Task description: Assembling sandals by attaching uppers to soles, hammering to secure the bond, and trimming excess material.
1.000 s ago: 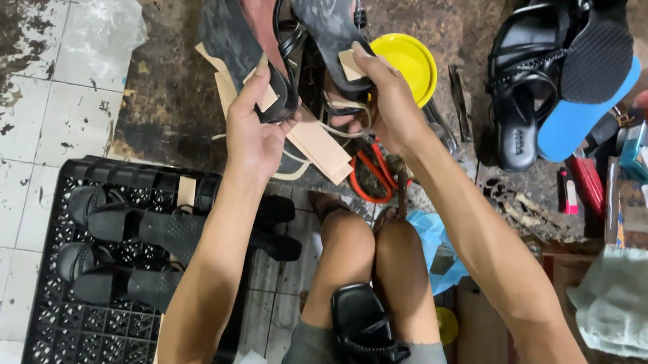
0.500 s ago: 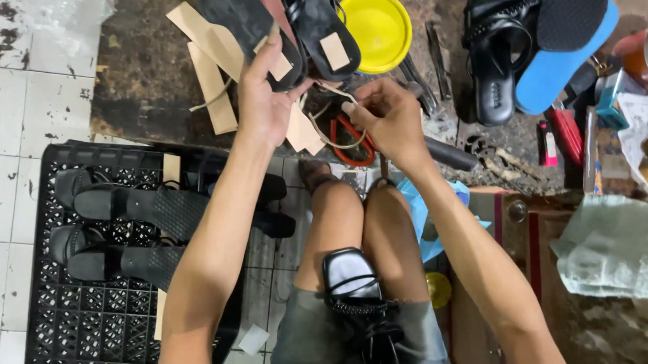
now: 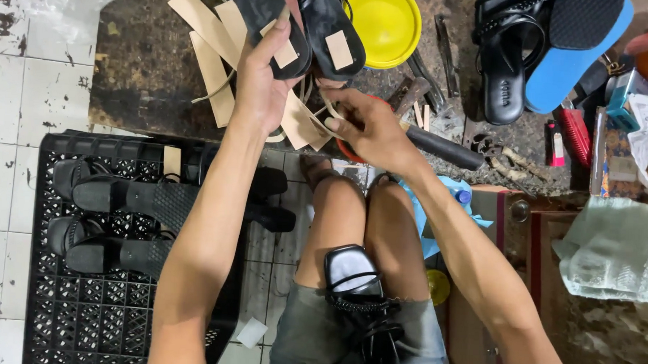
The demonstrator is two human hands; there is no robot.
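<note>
left hand (image 3: 263,86) grip holds sandal sole (image 3: 261,15), as before | right hand (image 3: 369,126) lowered, pinching strap (image 3: 325,107)

A yellow bowl (image 3: 384,22) is set beside a blue foam sole (image 3: 569,58) and a black slide sandal (image 3: 505,63). Black heeled sandals (image 3: 115,196) are laid in a black plastic crate (image 3: 82,317). A hammer (image 3: 440,144) is seen nearby.

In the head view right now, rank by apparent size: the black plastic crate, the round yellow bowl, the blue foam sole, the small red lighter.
1. Black plastic crate, though nearer the camera.
2. and 3. Blue foam sole and round yellow bowl look alike; both partly hidden.
4. Small red lighter.
</note>
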